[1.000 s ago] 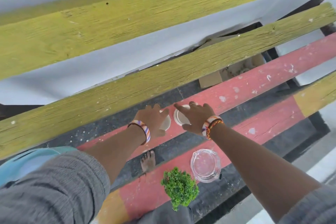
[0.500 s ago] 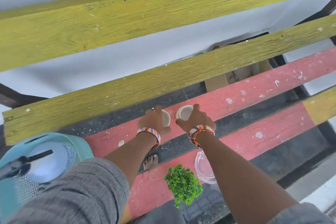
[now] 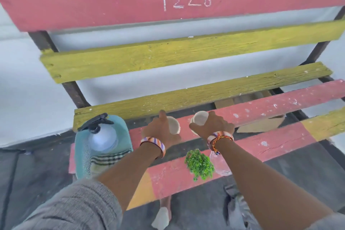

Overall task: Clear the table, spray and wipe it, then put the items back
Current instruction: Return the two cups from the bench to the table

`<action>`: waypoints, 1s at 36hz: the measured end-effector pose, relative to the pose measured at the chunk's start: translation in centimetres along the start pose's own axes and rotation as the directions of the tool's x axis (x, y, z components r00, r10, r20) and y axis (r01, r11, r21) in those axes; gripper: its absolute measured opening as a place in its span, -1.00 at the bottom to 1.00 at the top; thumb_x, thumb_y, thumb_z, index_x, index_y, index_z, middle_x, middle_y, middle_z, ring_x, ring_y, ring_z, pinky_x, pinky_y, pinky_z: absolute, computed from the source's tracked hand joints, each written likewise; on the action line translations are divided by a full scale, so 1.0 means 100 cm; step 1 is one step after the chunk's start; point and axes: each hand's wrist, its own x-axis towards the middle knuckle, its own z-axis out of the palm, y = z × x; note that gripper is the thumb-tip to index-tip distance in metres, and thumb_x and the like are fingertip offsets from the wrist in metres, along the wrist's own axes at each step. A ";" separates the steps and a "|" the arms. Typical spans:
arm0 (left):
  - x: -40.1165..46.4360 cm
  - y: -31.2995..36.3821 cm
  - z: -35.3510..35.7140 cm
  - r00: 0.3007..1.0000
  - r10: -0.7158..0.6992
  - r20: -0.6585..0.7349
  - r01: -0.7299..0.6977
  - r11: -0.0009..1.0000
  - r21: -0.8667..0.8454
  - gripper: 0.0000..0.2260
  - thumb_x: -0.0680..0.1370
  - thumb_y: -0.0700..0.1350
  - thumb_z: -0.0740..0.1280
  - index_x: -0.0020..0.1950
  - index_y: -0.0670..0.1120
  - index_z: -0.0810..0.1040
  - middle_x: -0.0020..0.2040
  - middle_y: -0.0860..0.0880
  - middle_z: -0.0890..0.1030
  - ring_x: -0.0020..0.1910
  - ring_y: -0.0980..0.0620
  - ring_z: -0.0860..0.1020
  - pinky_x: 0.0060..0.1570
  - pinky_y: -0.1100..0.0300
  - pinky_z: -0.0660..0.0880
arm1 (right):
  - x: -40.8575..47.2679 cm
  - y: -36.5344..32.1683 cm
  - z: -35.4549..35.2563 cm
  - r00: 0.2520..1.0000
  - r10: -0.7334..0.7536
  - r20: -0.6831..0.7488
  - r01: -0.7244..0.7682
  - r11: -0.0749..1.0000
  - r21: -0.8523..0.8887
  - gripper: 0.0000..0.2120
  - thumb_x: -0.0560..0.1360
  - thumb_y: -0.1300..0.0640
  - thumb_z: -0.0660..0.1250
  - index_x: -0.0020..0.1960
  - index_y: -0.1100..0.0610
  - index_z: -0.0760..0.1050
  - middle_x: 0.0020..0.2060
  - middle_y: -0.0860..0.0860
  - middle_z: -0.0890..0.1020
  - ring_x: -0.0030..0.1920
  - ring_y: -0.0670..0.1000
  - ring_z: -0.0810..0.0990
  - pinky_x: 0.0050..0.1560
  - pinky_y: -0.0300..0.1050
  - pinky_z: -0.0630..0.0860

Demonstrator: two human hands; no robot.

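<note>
Now both cups leaving slats: left hand point(image 3: 160, 130) fingers gripping left cup point(image 3: 173, 124), right hand point(image 3: 211, 125) fingers wrapping right cup point(image 3: 200, 117), where half-second earlier still resting; clearing table point(image 3: 270, 106) proceeding, plant point(image 3: 199, 164) waiting behind wrists

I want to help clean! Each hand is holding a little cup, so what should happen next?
Probably lift both small white cups, left hand's and right hand's, off the red slatted table. The green plant and clear glass jar still need clearing too.
</note>
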 end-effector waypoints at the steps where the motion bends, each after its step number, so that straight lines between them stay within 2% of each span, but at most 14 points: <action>1: -0.012 -0.003 -0.008 1.000 -0.005 -0.027 0.004 1.000 -0.023 -0.37 0.35 0.08 0.38 0.27 -0.11 0.15 0.09 -0.15 0.54 0.05 -0.22 0.55 -0.13 0.05 0.46 | -0.011 -0.004 -0.006 1.000 -0.024 -0.018 0.024 1.000 -0.002 -0.34 0.33 -0.34 0.29 0.23 0.09 0.38 0.07 0.08 0.59 0.08 0.13 0.56 0.11 -0.02 0.34; 5: -0.058 -0.022 -0.043 0.992 -0.018 -0.123 0.012 0.999 -0.051 -0.40 0.34 0.10 0.40 0.22 -0.10 0.20 0.06 -0.12 0.54 0.01 -0.21 0.56 -0.17 0.05 0.47 | -0.054 -0.030 -0.031 0.990 -0.136 -0.045 0.136 0.991 0.014 -0.32 0.32 -0.35 0.28 0.23 0.11 0.39 0.08 0.07 0.59 0.07 0.15 0.56 0.09 -0.04 0.41; 8: -0.089 -0.040 -0.068 0.989 -0.021 -0.148 0.017 0.999 -0.027 -0.42 0.36 0.07 0.40 0.22 -0.11 0.21 0.01 -0.12 0.52 -0.03 -0.19 0.55 -0.23 0.09 0.41 | -0.084 -0.053 -0.045 0.970 -0.229 -0.084 0.232 0.973 0.016 -0.27 0.30 -0.38 0.28 0.24 0.13 0.38 0.08 0.08 0.58 0.06 0.17 0.57 0.12 0.04 0.49; 11: -0.115 -0.065 -0.092 0.982 -0.040 -0.184 0.034 0.999 -0.035 -0.41 0.35 0.07 0.40 0.23 -0.11 0.21 -0.07 -0.08 0.48 -0.10 -0.16 0.53 -0.21 0.08 0.44 | -0.114 -0.080 -0.053 0.943 -0.308 -0.128 0.306 0.951 -0.038 -0.29 0.31 -0.38 0.27 0.22 0.12 0.37 0.08 0.09 0.58 0.07 0.16 0.57 0.11 0.01 0.45; 14: -0.138 -0.097 -0.112 0.963 -0.070 -0.261 0.060 0.997 -0.048 -0.42 0.35 0.09 0.40 0.23 -0.07 0.24 0.07 -0.12 0.53 0.04 -0.20 0.55 -0.14 0.07 0.45 | -0.145 -0.111 -0.056 0.908 -0.388 -0.155 0.383 0.921 -0.066 -0.31 0.32 -0.37 0.28 0.22 0.12 0.37 0.09 0.09 0.58 0.09 0.16 0.57 0.10 0.01 0.42; 17: -0.161 -0.132 -0.132 0.945 -0.112 -0.307 0.096 0.993 -0.067 -0.39 0.34 0.11 0.40 0.29 -0.03 0.24 0.13 -0.12 0.53 0.08 -0.19 0.54 -0.08 0.06 0.45 | -0.173 -0.141 -0.052 0.872 -0.461 -0.167 0.457 0.887 -0.064 -0.32 0.34 -0.35 0.29 0.24 0.12 0.35 0.09 0.09 0.58 0.10 0.16 0.56 0.09 0.00 0.40; 20: -0.187 -0.176 -0.152 0.914 -0.173 -0.366 0.141 0.984 -0.112 -0.35 0.36 0.10 0.39 0.36 -0.01 0.22 0.14 -0.13 0.55 0.10 -0.18 0.54 -0.10 0.10 0.40 | -0.206 -0.182 -0.042 0.836 -0.521 -0.172 0.520 0.852 -0.057 -0.30 0.35 -0.32 0.29 0.31 0.10 0.31 0.10 0.09 0.59 0.12 0.18 0.56 0.06 -0.01 0.40; 25: -0.240 -0.267 -0.185 0.846 -0.286 -0.450 0.226 0.957 -0.183 -0.45 0.35 0.15 0.38 0.24 -0.02 0.31 0.12 -0.13 0.56 0.08 -0.19 0.54 -0.07 0.11 0.42 | -0.274 -0.266 -0.008 0.784 -0.595 -0.174 0.603 0.798 -0.010 -0.31 0.33 -0.33 0.29 0.30 0.07 0.32 0.11 0.08 0.59 0.13 0.17 0.56 0.08 0.00 0.42; 28: -0.275 -0.331 -0.203 0.804 -0.358 -0.474 0.270 0.931 -0.245 -0.39 0.32 0.15 0.42 0.22 -0.13 0.31 0.14 -0.18 0.55 0.11 -0.22 0.54 0.03 0.03 0.48 | -0.321 -0.320 0.016 0.765 -0.625 -0.157 0.635 0.772 0.025 -0.30 0.31 -0.33 0.30 0.31 0.06 0.33 0.17 0.09 0.55 0.20 0.17 0.52 0.18 0.02 0.42; 30: -0.299 -0.373 -0.216 0.778 -0.406 -0.479 0.292 0.909 -0.297 -0.36 0.32 0.14 0.44 0.23 -0.17 0.30 0.17 -0.19 0.54 0.12 -0.22 0.54 0.02 0.03 0.47 | -0.351 -0.356 0.029 0.742 -0.653 -0.151 0.664 0.747 0.032 -0.31 0.31 -0.33 0.30 0.30 0.05 0.33 0.18 0.09 0.56 0.21 0.17 0.51 0.26 0.06 0.39; 36: -0.359 -0.487 -0.254 0.713 -0.482 -0.510 0.348 0.874 -0.340 -0.41 0.34 0.09 0.45 0.19 -0.20 0.31 0.13 -0.21 0.54 0.08 -0.23 0.53 -0.01 0.01 0.47 | -0.428 -0.450 0.056 0.677 -0.728 -0.110 0.736 0.666 0.119 -0.33 0.36 -0.29 0.30 0.33 0.05 0.31 0.20 0.07 0.54 0.16 0.18 0.53 0.08 -0.02 0.46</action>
